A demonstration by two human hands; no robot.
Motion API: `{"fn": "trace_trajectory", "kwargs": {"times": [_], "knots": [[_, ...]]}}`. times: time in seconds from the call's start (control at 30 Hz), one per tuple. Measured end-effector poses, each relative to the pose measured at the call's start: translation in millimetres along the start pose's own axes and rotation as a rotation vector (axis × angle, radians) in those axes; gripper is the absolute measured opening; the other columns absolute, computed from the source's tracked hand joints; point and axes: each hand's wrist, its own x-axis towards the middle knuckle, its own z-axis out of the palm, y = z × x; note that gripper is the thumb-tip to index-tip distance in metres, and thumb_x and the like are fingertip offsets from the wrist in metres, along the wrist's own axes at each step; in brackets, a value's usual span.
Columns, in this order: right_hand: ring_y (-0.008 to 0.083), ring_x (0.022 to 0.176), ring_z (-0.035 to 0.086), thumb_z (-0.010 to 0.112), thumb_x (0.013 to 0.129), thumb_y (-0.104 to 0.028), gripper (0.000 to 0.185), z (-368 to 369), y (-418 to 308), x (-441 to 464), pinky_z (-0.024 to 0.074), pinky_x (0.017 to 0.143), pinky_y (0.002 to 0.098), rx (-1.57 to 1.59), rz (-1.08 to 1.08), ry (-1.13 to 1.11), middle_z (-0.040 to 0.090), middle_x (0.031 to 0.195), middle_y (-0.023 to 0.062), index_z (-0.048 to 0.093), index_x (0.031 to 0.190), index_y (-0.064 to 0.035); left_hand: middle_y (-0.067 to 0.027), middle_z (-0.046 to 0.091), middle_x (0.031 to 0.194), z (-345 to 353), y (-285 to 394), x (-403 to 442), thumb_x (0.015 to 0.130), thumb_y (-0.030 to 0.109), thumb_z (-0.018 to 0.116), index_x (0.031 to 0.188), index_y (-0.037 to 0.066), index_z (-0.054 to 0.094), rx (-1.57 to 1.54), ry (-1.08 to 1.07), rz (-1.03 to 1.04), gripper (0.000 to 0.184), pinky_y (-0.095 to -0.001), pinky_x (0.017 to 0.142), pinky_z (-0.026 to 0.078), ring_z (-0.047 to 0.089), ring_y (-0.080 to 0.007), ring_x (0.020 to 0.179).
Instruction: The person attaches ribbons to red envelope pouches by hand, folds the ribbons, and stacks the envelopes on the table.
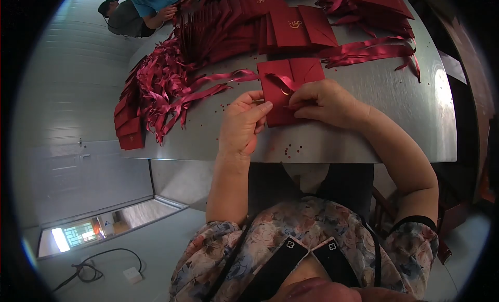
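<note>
A dark red paper gift bag (276,110) lies flat on the metal table in front of me. My left hand (243,121) grips its left edge, thumb on top and fingers curled round the side. A crimson ribbon (281,79) loops over the upper part of the bag. My right hand (328,103) rests over the bag's right side, its fingertips pinched on the ribbon; the exact grip is partly hidden behind the fingers. A gold mark shows beside those fingertips.
Red bags with gold logos (297,27) stand in rows at the back. Tangled ribbons (167,86) spill along the left. More ribbons (370,52) trail at the right. Small dark red bits (293,150) dot the table (343,146). Another person in a blue top (148,4) works at upper left.
</note>
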Motion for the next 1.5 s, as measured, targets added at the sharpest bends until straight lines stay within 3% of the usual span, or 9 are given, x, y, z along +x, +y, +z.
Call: {"fn": "trace_trajectory", "kwargs": {"times": [0.33,0.57,0.63,0.73,1.07,1.17,1.23,1.33,1.5], "knots": [[0.0200,0.081,0.066,0.065,0.094,-0.024,0.026,-4,-8,2,0.0520,0.075,0.0325,0.138,0.135,-0.043,0.070,0.088,0.0122,0.069,0.106,-0.0004,0.0008,0.061,0.079,2,9,3,0.085,-0.001,0.067,0.109,-0.001,0.061,-0.127,0.012,-0.055,0.025,-0.0184,0.047,0.029,0.043,-0.0027,0.055],[0.0176,0.076,0.063,0.058,0.098,-0.016,0.020,0,3,4,0.0518,0.071,0.0325,0.114,-0.008,0.009,0.067,0.084,0.0088,0.067,0.109,-0.0015,0.0035,0.059,0.080,-3,14,6,0.088,-0.001,0.065,0.110,0.003,0.063,-0.130,-0.075,-0.078,0.023,-0.0173,0.046,0.030,0.042,-0.0020,0.055],[0.0145,0.073,0.062,0.059,0.097,-0.013,0.016,-4,-8,2,0.0517,0.068,0.0296,0.207,0.160,-0.006,0.065,0.080,0.0069,0.063,0.108,-0.0017,0.0031,0.060,0.080,-1,15,5,0.088,-0.001,0.064,0.112,0.001,0.062,-0.122,-0.057,-0.075,0.024,-0.0175,0.046,0.031,0.042,-0.0020,0.053],[0.0083,0.073,0.059,0.058,0.097,-0.008,0.010,-4,-1,3,0.0491,0.064,0.0240,0.310,0.169,-0.034,0.061,0.082,0.0025,0.058,0.105,-0.0022,0.0016,0.062,0.083,-4,13,5,0.088,-0.001,0.064,0.113,0.000,0.062,-0.101,-0.100,-0.048,0.025,-0.0170,0.045,0.031,0.040,-0.0020,0.050],[0.0100,0.065,0.055,0.060,0.097,-0.015,0.012,1,-4,4,0.0479,0.061,0.0271,0.307,0.207,-0.005,0.061,0.075,0.0030,0.058,0.101,-0.0036,-0.0011,0.064,0.084,18,28,-11,0.087,-0.004,0.064,0.115,0.000,0.059,-0.050,-0.198,-0.016,0.028,-0.0157,0.045,0.032,0.040,-0.0017,0.049],[0.0097,0.067,0.054,0.059,0.098,-0.016,0.012,4,0,4,0.0475,0.061,0.0273,0.305,0.187,0.039,0.060,0.076,0.0030,0.058,0.100,-0.0040,-0.0008,0.064,0.083,17,22,-8,0.084,-0.004,0.067,0.110,0.000,0.058,-0.050,-0.125,0.047,0.028,-0.0157,0.046,0.030,0.040,-0.0016,0.050],[0.0100,0.068,0.054,0.059,0.098,-0.016,0.013,5,0,5,0.0472,0.061,0.0271,0.296,0.201,0.059,0.060,0.076,0.0029,0.059,0.100,-0.0042,-0.0030,0.065,0.088,17,17,-4,0.081,-0.004,0.069,0.108,0.001,0.059,0.076,-0.041,0.156,0.029,-0.0167,0.051,0.036,0.051,-0.0028,0.063],[0.0103,0.068,0.054,0.059,0.097,-0.016,0.012,4,-3,5,0.0473,0.062,0.0269,0.317,0.222,0.086,0.060,0.076,0.0031,0.059,0.101,-0.0042,-0.0028,0.065,0.086,30,13,-1,0.081,-0.003,0.070,0.103,0.001,0.061,0.153,0.087,0.241,0.024,-0.0181,0.052,0.036,0.052,-0.0031,0.065],[0.0125,0.068,0.056,0.060,0.097,-0.016,0.013,6,-2,4,0.0473,0.062,0.0285,0.287,0.191,0.124,0.061,0.077,0.0049,0.059,0.101,-0.0033,0.0002,0.062,0.078,21,11,7,0.083,0.003,0.070,0.096,0.003,0.063,0.066,0.105,0.176,0.015,-0.0200,0.048,0.035,0.051,-0.0042,0.058]]}}
